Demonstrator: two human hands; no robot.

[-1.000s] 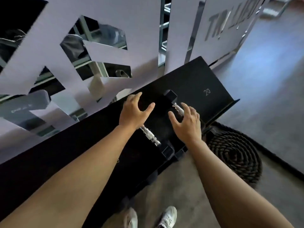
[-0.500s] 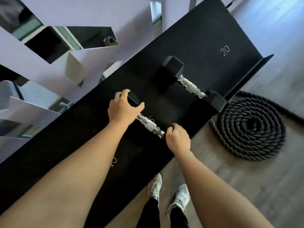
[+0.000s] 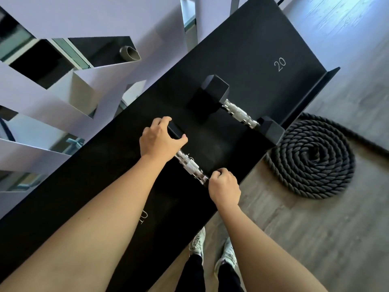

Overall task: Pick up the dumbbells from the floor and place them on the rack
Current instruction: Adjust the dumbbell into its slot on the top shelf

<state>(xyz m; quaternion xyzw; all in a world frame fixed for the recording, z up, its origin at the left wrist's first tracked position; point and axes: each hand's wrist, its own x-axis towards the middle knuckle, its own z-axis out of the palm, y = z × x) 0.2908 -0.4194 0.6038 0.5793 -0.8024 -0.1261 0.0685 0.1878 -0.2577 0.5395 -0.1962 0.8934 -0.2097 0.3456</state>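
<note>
Near dumbbell (image 3: 189, 163) lying on black rack (image 3: 263, 45), left hand (image 3: 158, 139) clamped over far hex head, right hand (image 3: 223, 187) fisted over near head at rack's front edge; second dumbbell (image 3: 237, 111) resting alone just beyond, by "20" mark. Likely heavy, rigid, rubber-coated heads, knurled steel handle non-slip. Best hold: knurled bar mid-span, or both heads as now for sliding.

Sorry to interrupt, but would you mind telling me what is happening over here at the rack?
A person is setting a dumbbell on the black rack. The left hand grips its far head and the right hand covers its near head, with the metal handle between them. A second dumbbell already lies on the rack beside it, nearer the "20" mark. A coiled rope sits on the floor to the right.
</note>
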